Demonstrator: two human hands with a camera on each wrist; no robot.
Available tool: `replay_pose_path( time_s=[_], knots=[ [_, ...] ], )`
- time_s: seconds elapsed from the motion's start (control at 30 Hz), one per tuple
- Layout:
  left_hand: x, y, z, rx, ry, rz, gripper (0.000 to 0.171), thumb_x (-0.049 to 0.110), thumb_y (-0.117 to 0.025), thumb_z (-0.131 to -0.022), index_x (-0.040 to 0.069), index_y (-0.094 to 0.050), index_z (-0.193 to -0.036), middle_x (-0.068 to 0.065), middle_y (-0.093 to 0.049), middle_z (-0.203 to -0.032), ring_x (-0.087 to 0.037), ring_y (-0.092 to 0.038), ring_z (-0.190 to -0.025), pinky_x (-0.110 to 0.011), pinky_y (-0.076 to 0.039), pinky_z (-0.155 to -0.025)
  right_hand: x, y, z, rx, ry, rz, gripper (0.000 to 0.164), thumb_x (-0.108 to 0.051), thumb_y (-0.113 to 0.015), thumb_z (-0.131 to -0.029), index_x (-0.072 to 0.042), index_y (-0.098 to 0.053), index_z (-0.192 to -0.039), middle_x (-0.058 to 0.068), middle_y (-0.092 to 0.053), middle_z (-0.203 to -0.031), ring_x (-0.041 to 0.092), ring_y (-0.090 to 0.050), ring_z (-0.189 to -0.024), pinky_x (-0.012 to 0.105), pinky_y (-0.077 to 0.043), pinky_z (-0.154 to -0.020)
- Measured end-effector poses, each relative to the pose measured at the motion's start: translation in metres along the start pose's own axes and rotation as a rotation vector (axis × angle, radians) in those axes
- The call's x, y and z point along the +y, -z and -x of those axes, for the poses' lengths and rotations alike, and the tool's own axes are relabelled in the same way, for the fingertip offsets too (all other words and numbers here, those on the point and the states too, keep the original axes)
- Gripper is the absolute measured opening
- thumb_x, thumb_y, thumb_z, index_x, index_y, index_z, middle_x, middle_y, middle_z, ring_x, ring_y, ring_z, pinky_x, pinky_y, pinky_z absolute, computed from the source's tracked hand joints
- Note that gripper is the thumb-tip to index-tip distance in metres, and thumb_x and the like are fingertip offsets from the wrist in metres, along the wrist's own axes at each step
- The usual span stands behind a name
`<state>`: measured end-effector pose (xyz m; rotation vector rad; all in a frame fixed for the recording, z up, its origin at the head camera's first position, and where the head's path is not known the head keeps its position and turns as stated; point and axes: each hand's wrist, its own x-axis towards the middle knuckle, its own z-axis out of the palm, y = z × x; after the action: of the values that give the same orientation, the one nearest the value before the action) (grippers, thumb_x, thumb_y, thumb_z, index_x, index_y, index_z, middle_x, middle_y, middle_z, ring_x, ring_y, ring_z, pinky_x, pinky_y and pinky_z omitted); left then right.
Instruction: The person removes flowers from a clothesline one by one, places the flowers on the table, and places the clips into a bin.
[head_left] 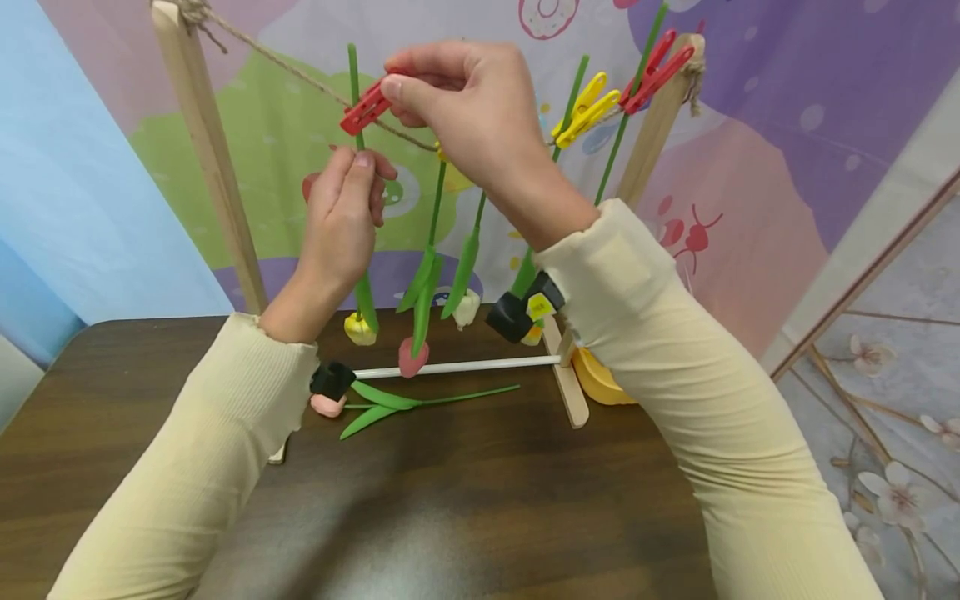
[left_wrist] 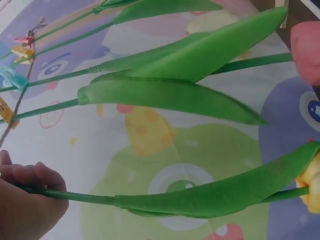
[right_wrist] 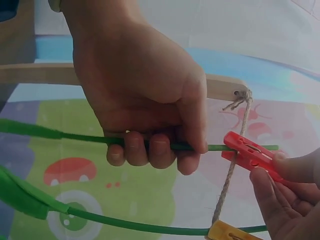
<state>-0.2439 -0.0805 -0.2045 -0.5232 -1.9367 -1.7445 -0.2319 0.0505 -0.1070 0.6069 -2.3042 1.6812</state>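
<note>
Right hand [head_left: 480, 112] pinches a red clothespin [head_left: 363, 111]; left hand [head_left: 341, 208] grips a yellow tulip [head_left: 361, 329] by its stem [left_wrist: 90, 198].
The clothespin sits where stem and rope [right_wrist: 226, 185] cross, twelve o'clock from the left fingers; the bloom hangs at six, a pink tulip [head_left: 413, 358] at five.
</note>
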Motion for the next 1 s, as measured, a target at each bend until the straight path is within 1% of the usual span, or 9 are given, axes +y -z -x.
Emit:
replay_pose_path(
  time_s=[0.17,0.33,0.5,0.57,0.7,0.83,1.0],
  knots=[
    [-0.0023,0.0002,0.0005,-0.011,-0.016,-0.017,0.027,0.014,-0.029,-0.100,0.016,-0.050,-0.084,0.002,-0.035,-0.061,-0.012,-0.035,-0.055,-0.025,-0.033,-0.057,0.0003,0.0021,0.0008,0.026,0.063,-0.008,0.023,-0.010,-0.064,-0.087,-0.001,-0.067,-0.109,0.011,-0.069,-0.105,0.014,-0.067,-0.089,0.017,-0.050,-0.082],
    [-0.0035,0.0002,0.0005,-0.012,-0.023,-0.019,0.026,0.014,-0.029,-0.101,0.016,-0.049,-0.084,0.004,-0.033,-0.060,-0.010,-0.032,-0.054,-0.025,-0.031,-0.056,0.0005,0.0033,0.0003,0.035,0.094,-0.004,0.022,-0.010,-0.065,-0.087,0.000,-0.068,-0.106,0.011,-0.069,-0.102,0.013,-0.067,-0.086,0.018,-0.051,-0.081],
    [-0.0049,0.0014,0.0035,-0.006,-0.015,-0.035,0.026,0.013,-0.028,-0.100,0.016,-0.048,-0.084,0.004,-0.031,-0.060,-0.010,-0.028,-0.053,-0.025,-0.028,-0.053,-0.0007,0.0046,0.0004,0.047,0.084,-0.026,0.020,-0.010,-0.067,-0.085,0.000,-0.070,-0.102,0.011,-0.070,-0.101,0.013,-0.068,-0.084,0.018,-0.051,-0.081],
    [-0.0056,0.0024,0.0048,-0.005,-0.011,-0.035,0.026,0.013,-0.028,-0.100,0.016,-0.047,-0.084,0.003,-0.030,-0.061,-0.010,-0.029,-0.054,-0.025,-0.029,-0.054,-0.0014,0.0052,0.0003,0.054,0.071,-0.046,0.020,-0.009,-0.068,-0.084,0.000,-0.070,-0.102,0.010,-0.070,-0.100,0.014,-0.068,-0.085,0.018,-0.051,-0.081],
    [-0.0066,0.0038,0.0065,-0.003,-0.010,-0.034,0.026,0.013,-0.028,-0.100,0.015,-0.048,-0.083,0.004,-0.030,-0.061,-0.010,-0.029,-0.055,-0.025,-0.031,-0.057,-0.0025,0.0067,0.0000,0.070,0.074,-0.071,0.020,-0.008,-0.068,-0.084,0.001,-0.070,-0.102,0.011,-0.070,-0.100,0.014,-0.068,-0.084,0.019,-0.051,-0.081],
    [-0.0074,0.0043,0.0079,-0.001,-0.010,-0.015,0.027,0.012,-0.028,-0.100,0.013,-0.049,-0.084,0.005,-0.029,-0.061,-0.009,-0.027,-0.055,-0.024,-0.032,-0.057,-0.0045,0.0079,-0.0001,0.076,0.080,-0.076,0.019,-0.008,-0.069,-0.083,0.001,-0.071,-0.100,0.011,-0.071,-0.098,0.015,-0.069,-0.083,0.019,-0.052,-0.080],
    [-0.0075,0.0050,0.0091,-0.012,-0.005,-0.002,0.027,0.012,-0.027,-0.100,0.015,-0.048,-0.084,0.005,-0.028,-0.061,-0.009,-0.025,-0.055,-0.025,-0.034,-0.059,-0.0076,0.0096,0.0012,0.076,0.102,-0.076,0.019,-0.008,-0.068,-0.083,0.001,-0.071,-0.100,0.011,-0.071,-0.098,0.015,-0.069,-0.083,0.019,-0.052,-0.080]
  ],
)
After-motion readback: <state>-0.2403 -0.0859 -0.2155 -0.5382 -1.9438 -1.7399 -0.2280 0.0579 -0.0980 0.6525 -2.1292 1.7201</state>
